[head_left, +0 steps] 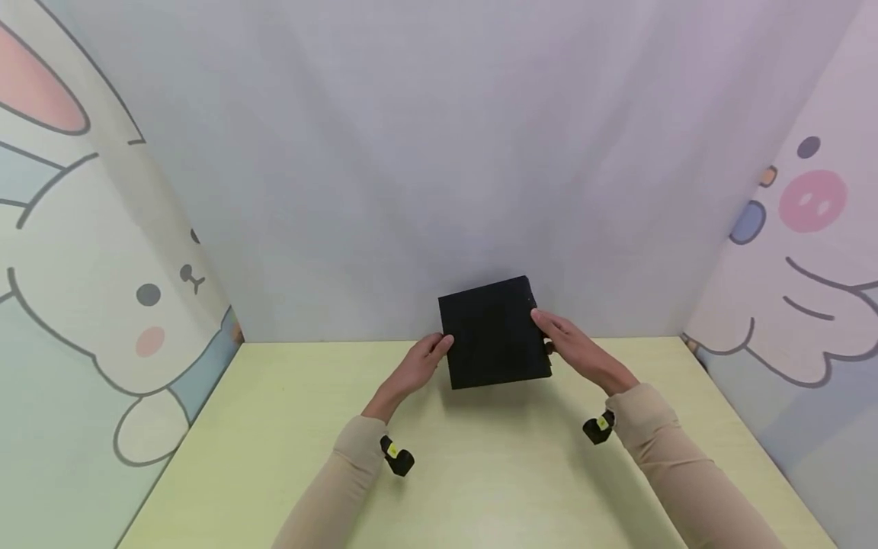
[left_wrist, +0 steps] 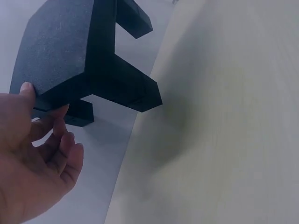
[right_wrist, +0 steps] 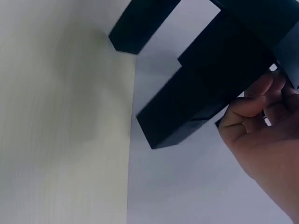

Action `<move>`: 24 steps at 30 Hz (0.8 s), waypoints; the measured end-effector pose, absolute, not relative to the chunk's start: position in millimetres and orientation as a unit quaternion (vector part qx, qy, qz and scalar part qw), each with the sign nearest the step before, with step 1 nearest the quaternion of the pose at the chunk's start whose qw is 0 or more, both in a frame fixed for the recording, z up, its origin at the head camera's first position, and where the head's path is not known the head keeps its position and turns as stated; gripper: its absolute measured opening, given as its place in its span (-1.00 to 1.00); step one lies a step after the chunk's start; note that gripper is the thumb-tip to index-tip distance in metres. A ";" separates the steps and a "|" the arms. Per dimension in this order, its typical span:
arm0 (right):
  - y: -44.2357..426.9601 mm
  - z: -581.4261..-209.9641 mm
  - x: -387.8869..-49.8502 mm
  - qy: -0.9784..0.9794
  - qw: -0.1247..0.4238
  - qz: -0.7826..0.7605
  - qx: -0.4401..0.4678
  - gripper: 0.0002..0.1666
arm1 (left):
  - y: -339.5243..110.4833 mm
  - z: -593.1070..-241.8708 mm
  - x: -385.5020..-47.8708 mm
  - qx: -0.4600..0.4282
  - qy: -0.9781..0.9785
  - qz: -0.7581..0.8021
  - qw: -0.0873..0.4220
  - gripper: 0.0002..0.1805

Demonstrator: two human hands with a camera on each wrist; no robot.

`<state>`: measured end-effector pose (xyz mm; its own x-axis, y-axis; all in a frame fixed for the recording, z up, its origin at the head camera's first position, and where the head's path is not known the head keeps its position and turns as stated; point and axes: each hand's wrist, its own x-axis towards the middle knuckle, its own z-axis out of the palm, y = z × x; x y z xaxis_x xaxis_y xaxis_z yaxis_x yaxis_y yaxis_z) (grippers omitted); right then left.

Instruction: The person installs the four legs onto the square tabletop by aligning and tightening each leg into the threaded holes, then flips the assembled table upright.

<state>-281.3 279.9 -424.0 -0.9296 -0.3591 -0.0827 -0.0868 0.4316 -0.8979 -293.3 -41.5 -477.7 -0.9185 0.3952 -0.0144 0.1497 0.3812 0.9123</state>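
Observation:
A small black stool (head_left: pixel 494 332), like a miniature table with a flat square top and several thick block legs, is held up above the table near its back edge. My left hand (head_left: pixel 414 367) pinches the left edge of the top between thumb and fingers. On the opposite side my right hand (head_left: pixel 578 349) grips the right edge, its thumb over the rim. In the left wrist view the stool's legs (left_wrist: pixel 135 88) point toward the table, apart from its surface. The right wrist view shows a leg (right_wrist: pixel 187 102) close by the curled fingers of that hand.
The pale yellow table (head_left: pixel 274 442) meets a whitish curtain-like backdrop (head_left: pixel 384 152) just behind the stool. Side panels bear a cartoon rabbit (head_left: pixel 123 259) on the left and a cartoon pig (head_left: pixel 809 252) on the right. Small black devices (head_left: pixel 398 457) sit at both wrists.

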 end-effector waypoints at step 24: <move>278.7 -454.7 -293.8 0.817 0.187 -0.539 -0.087 -0.10 | -39.0 -463.4 -292.1 0.064 0.810 0.565 0.142 -0.38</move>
<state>-293.8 278.7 -454.7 -0.9152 -0.3429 -0.2117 0.0598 0.4039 -0.9128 -292.1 -39.0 -463.4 -0.9512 0.2653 -0.1579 -0.0567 0.3527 0.9340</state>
